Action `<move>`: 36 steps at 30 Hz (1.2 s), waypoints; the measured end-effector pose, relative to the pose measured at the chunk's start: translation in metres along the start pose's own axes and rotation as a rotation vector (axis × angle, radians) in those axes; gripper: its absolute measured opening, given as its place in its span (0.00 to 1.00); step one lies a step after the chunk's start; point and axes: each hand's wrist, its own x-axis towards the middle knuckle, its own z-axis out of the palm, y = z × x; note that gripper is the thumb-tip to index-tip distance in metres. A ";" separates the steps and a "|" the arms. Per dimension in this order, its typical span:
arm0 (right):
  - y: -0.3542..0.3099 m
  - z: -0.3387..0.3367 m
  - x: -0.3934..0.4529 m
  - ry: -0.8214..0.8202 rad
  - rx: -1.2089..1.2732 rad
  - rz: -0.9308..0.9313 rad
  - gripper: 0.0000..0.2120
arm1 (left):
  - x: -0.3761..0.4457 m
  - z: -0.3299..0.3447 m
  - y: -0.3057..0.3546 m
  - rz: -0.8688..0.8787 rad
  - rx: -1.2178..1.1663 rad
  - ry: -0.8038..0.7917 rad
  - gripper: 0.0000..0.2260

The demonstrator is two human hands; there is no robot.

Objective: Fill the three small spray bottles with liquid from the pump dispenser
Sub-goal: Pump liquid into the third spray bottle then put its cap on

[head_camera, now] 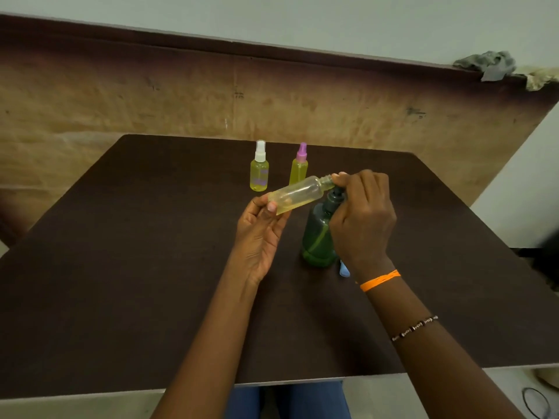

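- Left hand [260,234] fingers grasp the uncapped bottle [298,193], tilted, neck at the pump dispenser [320,234].
- Right hand [361,219] fingers clench the pump head.

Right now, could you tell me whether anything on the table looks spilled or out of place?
No spill shows. The blue cap lies loose beside the green pump dispenser, and the uncapped bottle is held nearly sideways in the left hand, so liquid could run out.

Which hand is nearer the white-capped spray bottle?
Left. The left hand is just in front of the white-capped spray bottle, holding the uncapped bottle; the right hand is farther right, on the pump dispenser.
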 end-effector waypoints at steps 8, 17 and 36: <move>-0.002 -0.013 0.026 -0.093 0.031 -0.058 0.11 | -0.003 0.003 -0.001 -0.012 -0.016 -0.011 0.35; 0.001 -0.004 0.006 -0.002 0.011 -0.044 0.10 | -0.004 0.002 0.000 -0.008 -0.009 -0.018 0.35; -0.003 -0.019 0.022 -0.148 0.025 -0.023 0.11 | -0.005 0.005 0.000 -0.019 0.007 -0.020 0.35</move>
